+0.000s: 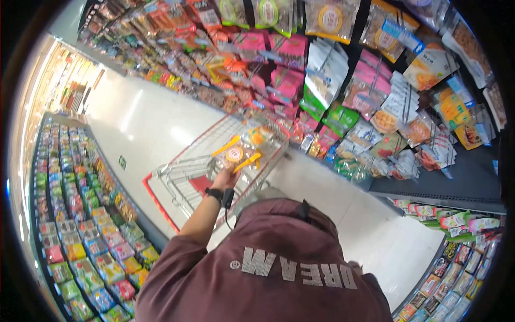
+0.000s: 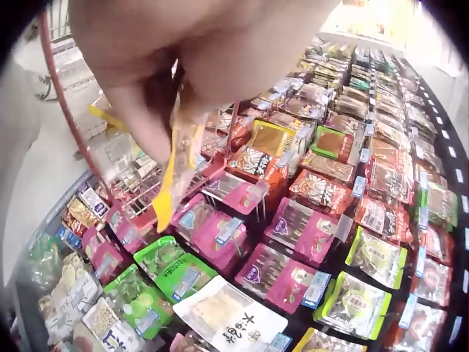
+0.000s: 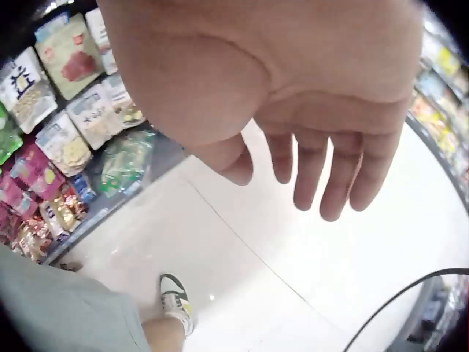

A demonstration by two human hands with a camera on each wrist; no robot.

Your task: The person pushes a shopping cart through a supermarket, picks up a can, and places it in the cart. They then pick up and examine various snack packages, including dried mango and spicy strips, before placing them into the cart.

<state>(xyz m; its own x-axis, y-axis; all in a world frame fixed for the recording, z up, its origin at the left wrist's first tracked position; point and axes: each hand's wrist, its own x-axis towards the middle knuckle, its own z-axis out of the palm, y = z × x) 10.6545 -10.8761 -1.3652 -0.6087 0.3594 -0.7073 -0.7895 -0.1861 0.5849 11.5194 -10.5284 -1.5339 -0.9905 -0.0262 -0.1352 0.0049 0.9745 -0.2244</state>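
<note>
In the head view my left hand (image 1: 226,178) reaches over a wire shopping cart (image 1: 171,161) and pinches the near end of a clear snack packet (image 1: 234,154) with yellow edges and a round label. The left wrist view has the left hand (image 2: 198,59) large at the top, thumb and fingers on the packet's yellow-edged film (image 2: 179,165). Another packet (image 1: 258,136) with orange in it lies beyond, in the cart. My right hand (image 3: 293,103) hangs loose over the floor with nothing in it; the sleeve and body hide it in the head view.
A wall of hanging snack packets (image 1: 327,70) runs along the cart's far side. Low shelves of packaged goods (image 1: 91,241) stand at the left, and more shelves (image 1: 450,273) at the lower right. Pale tiled floor (image 3: 234,271) and a shoe (image 3: 176,302) show below the right hand.
</note>
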